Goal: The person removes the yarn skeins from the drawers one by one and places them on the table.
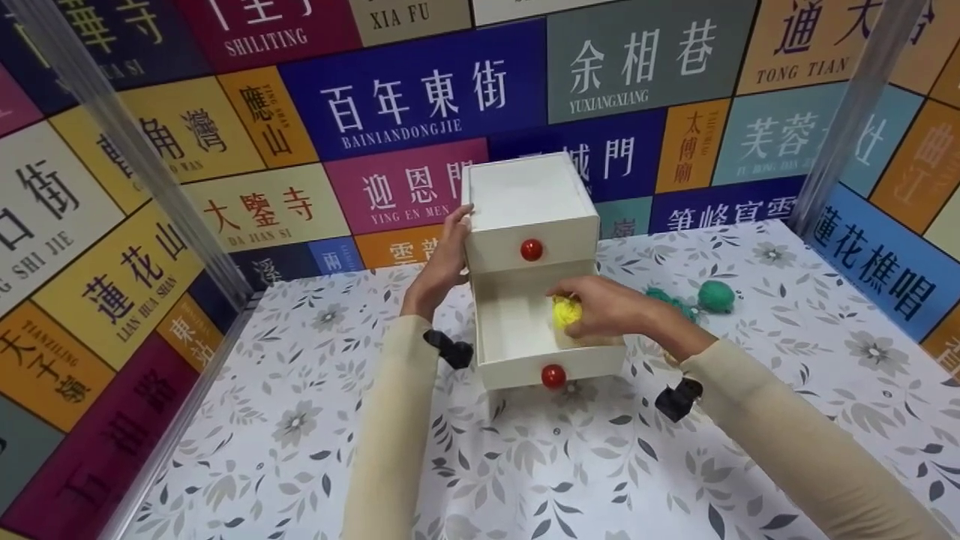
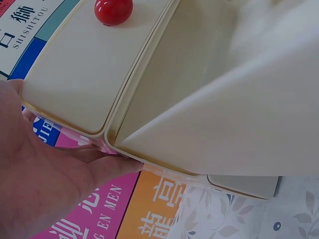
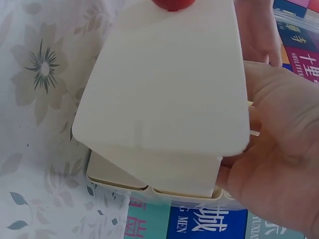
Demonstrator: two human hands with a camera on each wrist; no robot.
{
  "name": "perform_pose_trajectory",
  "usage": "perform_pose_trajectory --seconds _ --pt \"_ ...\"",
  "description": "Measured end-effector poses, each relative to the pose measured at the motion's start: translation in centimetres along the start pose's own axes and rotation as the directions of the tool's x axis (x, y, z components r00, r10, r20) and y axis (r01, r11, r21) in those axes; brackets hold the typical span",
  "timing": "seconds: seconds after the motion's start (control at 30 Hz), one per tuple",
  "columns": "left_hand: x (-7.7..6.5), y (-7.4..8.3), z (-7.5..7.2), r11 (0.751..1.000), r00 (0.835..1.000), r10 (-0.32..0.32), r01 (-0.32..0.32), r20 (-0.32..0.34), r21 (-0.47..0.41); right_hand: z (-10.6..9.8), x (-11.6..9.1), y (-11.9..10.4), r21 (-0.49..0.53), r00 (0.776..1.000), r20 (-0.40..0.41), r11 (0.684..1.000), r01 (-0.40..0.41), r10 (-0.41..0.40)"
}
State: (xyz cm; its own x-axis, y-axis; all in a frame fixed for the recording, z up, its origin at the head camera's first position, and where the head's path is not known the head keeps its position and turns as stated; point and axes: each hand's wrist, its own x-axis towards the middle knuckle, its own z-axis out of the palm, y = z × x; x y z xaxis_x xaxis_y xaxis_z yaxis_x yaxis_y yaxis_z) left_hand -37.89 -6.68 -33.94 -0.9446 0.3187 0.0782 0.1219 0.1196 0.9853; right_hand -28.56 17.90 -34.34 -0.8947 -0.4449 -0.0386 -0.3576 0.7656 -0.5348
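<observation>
A small white drawer cabinet (image 1: 529, 187) with red knobs stands on the table, its lower drawer (image 1: 514, 367) pulled out. My left hand (image 1: 442, 262) lies against the cabinet's left side, its fingers near the upper edge. In the left wrist view, the thumb of that left hand (image 2: 55, 174) extends straight along the side wall. Inside the pulled-out drawer, my right hand (image 1: 611, 307) pinches a yellow yarn ball (image 1: 566, 311) by the right wall. From the right wrist, the drawer front (image 3: 164, 84) hides the ball and the fingertips of the right hand (image 3: 279, 149).
Right of the cabinet lie a green yarn ball (image 1: 716, 296) and another green yarn piece (image 1: 667, 300), partly behind the right forearm. A flower-patterned cloth (image 1: 300, 435) covers the table. Behind it rises a wall of coloured street-name panels (image 1: 420, 90).
</observation>
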Motion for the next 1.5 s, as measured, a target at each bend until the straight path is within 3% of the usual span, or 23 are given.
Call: perform_pose_trajectory --seconds 0.23,0.4,0.77,0.93,1.0,1.07,1.17,1.23,1.33,1.5 --pt "0.0 0.0 0.1 1.0 1.0 0.002 -0.002 0.001 0.016 -0.9 -0.9 0.5 0.175 0.992 -0.114 0.984 -0.023 0.044" --pt "-0.1 0.0 0.1 1.0 1.0 0.004 -0.004 0.006 0.017 -1.7 -2.0 1.4 0.298 0.987 -0.14 0.954 -0.033 0.078" --pt "-0.1 -0.1 -0.1 0.999 1.0 0.007 -0.007 -0.001 0.036 -2.7 -4.7 4.2 0.569 0.988 -0.128 0.822 0.0 0.088" --pt "0.0 -0.2 -0.1 0.999 1.0 0.012 -0.012 -0.004 0.038 -2.8 -6.0 5.8 0.612 0.982 -0.159 0.791 0.019 0.099" --pt "0.0 -0.2 -0.1 0.999 1.0 0.007 -0.007 -0.004 0.048 -2.9 -6.5 6.8 0.668 0.977 -0.176 0.743 0.027 0.123" --pt "0.0 -0.2 0.0 0.998 1.0 0.0 0.0 -0.002 0.06 -3.1 -7.1 8.1 0.749 0.97 -0.197 0.66 0.056 0.141" --pt "0.0 -0.2 0.0 0.998 1.0 -0.001 0.001 0.0 0.066 -3.3 -7.9 10.2 0.855 0.963 -0.215 0.509 0.105 0.163" --pt "0.0 -0.1 0.0 0.998 1.0 0.003 -0.003 0.002 0.057 -3.4 -8.5 11.3 0.881 0.958 -0.229 0.455 0.128 0.175" --pt "0.0 -0.1 -0.1 0.999 1.0 0.006 -0.006 0.007 0.039 -3.3 -9.4 12.7 0.884 0.95 -0.244 0.448 0.135 0.194" --pt "0.0 -0.1 -0.1 0.999 1.0 0.008 -0.009 0.011 0.04 -3.0 -10.6 14.8 0.853 0.941 -0.239 0.515 0.085 0.241"
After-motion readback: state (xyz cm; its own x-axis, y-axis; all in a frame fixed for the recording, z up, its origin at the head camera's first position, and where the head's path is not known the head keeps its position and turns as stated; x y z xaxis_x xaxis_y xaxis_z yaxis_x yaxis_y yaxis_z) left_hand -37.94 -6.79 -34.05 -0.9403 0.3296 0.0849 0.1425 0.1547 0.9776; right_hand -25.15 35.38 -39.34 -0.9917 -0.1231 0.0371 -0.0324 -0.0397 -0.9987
